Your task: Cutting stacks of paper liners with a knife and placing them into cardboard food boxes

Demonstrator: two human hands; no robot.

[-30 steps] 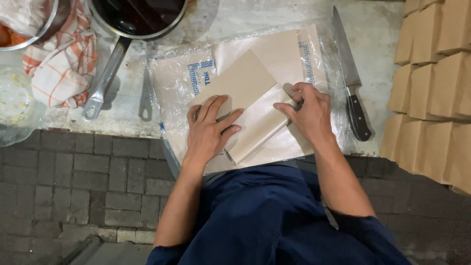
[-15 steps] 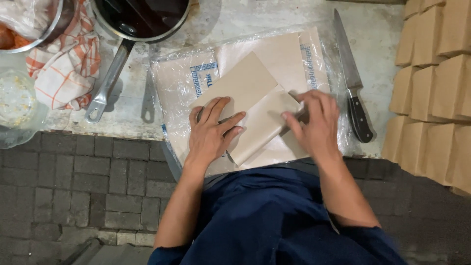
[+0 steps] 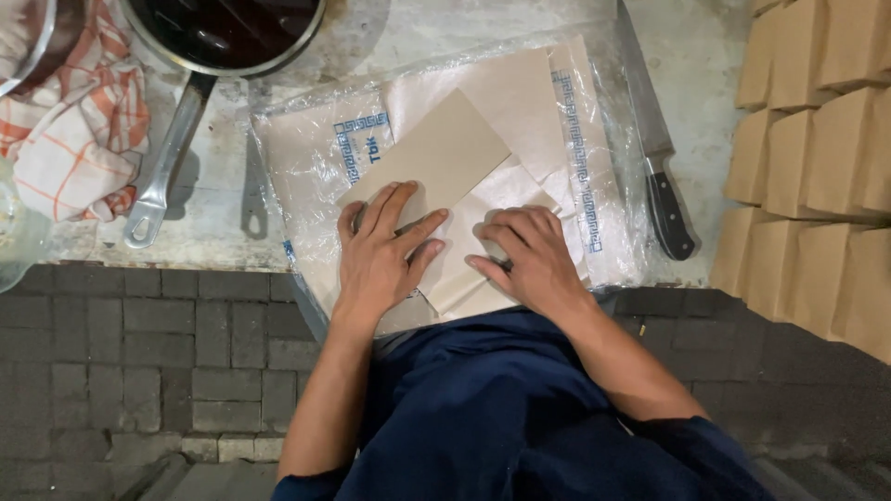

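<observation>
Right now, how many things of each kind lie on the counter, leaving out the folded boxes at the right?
Brown paper sheet under the left hand and right hand: 1
Plastic packet of paper: 1
Knife: 1
Pan: 1
Checked cloth: 1
Total: 5

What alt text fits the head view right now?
Both hands, left hand and right hand, press flat on a folded brown paper sheet atop a clear plastic pack of paper. A kitchen knife lies right, a frying pan upper left.
</observation>
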